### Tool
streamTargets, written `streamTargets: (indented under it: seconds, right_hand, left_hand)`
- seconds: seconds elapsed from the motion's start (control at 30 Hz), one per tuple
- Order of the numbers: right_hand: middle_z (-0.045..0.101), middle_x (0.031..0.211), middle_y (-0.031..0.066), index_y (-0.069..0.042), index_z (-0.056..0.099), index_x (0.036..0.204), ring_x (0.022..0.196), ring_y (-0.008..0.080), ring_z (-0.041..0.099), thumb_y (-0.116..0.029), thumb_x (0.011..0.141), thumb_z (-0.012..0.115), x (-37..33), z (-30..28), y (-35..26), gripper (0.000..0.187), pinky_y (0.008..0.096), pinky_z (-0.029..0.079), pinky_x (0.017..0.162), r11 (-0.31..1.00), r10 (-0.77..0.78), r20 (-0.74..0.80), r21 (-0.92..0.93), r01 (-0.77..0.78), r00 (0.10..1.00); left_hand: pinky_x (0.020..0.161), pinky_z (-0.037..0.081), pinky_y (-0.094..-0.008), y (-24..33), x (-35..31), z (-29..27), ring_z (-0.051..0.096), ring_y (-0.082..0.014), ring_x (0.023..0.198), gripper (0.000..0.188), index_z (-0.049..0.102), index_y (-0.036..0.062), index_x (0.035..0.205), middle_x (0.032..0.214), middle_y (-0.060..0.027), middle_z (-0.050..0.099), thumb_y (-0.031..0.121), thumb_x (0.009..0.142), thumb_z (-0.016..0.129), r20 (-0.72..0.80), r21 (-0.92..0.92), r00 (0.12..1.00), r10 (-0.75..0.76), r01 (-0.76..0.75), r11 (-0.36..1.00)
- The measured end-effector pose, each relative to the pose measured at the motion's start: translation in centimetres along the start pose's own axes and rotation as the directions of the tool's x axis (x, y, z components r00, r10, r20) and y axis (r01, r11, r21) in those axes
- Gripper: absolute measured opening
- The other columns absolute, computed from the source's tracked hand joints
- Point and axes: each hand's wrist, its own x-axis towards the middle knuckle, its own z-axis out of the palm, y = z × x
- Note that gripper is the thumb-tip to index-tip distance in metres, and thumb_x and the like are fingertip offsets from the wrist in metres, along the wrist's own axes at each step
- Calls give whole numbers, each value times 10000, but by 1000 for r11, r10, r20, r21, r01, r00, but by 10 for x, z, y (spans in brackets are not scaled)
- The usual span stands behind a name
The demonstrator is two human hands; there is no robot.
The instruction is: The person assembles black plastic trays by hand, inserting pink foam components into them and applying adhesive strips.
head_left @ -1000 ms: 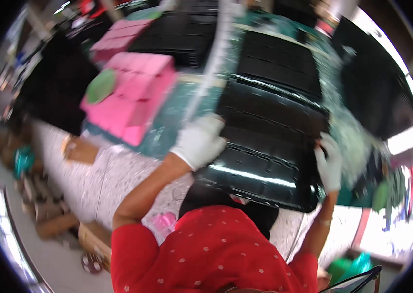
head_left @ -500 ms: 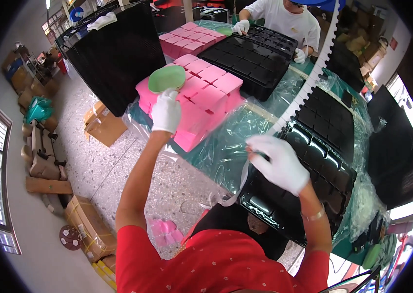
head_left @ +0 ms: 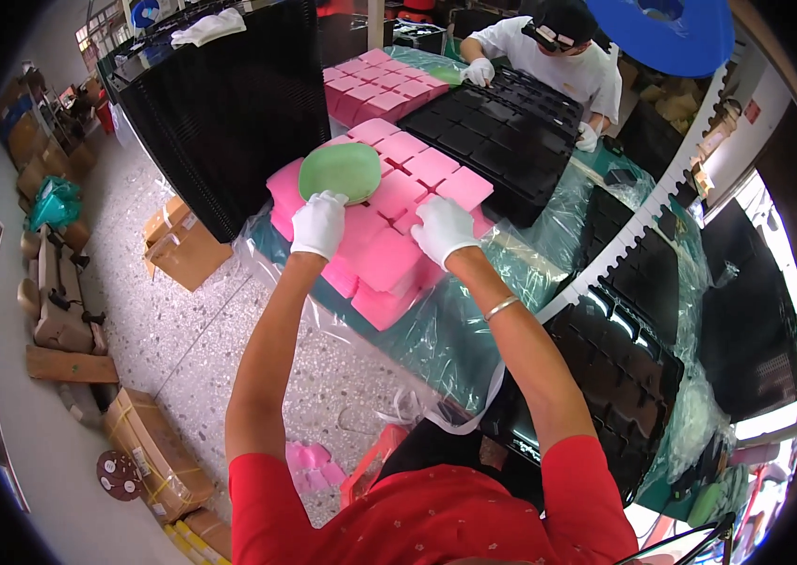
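Observation:
On the left of the table, a stack of pink foam sheets [head_left: 384,250], slit into squares, lies in front of me. My left hand [head_left: 319,224], in a white glove, has its fingers closed at the near rim of a pale green oval bowl [head_left: 339,172], which rests on the stack's left part. The bowl's inside faces up; its contents cannot be made out. My right hand [head_left: 445,229], also gloved, is on the stack's right side. Its fingers are curled against a pink foam square, and their tips are partly hidden.
A glossy black moulded tray [head_left: 606,377] lies at right, with a white toothed strip [head_left: 620,245] slanting above it. Beyond the foam stand black trays [head_left: 493,141], where a co-worker [head_left: 549,71] in white gloves works. A tall black panel [head_left: 229,113] rises at left.
My right hand has moved left from above the black tray to the pink foam. The green bowl looks flatter, with my left hand still at its rim. The view has shifted.

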Motion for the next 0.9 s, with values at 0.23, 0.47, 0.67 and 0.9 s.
streamTargets:
  seconds: [0.23, 0.47, 0.67, 0.9]
  right_hand:
    - [668, 969, 156, -75, 705, 903, 930, 340, 653, -184, 809, 582, 15, 16, -1, 189, 448, 539, 796, 980, -118, 24, -161, 120, 993]
    - [660, 991, 155, -51, 683, 934, 922, 336, 642, -252, 783, 610, 14, 1, 11, 262, 428, 515, 836, 995, 63, 15, 78, -64, 998]
    - [661, 982, 149, -61, 690, 879, 960, 344, 628, -235, 796, 606, -4, -8, 17, 210, 446, 512, 819, 989, -148, 10, 33, 147, 989]
    - [672, 927, 129, -92, 699, 843, 897, 340, 633, -201, 778, 596, 0, 4, 29, 164, 433, 513, 779, 978, -84, -53, 186, 92, 995]
  left_hand:
    - [801, 514, -426, -10, -14, -24, 636, -349, 919, 215, 664, 59, 1016, 1000, -150, 658, 159, 885, 526, -204, -328, 967, -152, 79, 941]
    - [790, 507, -300, -22, -37, -29, 671, -262, 859, 228, 668, 1, 1045, 933, -156, 672, 51, 845, 568, -261, -636, 868, -424, 176, 751]
    - [725, 484, -252, -30, -66, -28, 624, -152, 748, 176, 661, -7, 1009, 853, -100, 654, 28, 847, 601, -275, -716, 844, -460, 140, 684]
    - [730, 485, -244, -24, -75, -33, 614, -121, 750, 163, 660, -11, 1004, 859, -85, 661, 34, 855, 611, -210, -706, 860, -466, 196, 681]
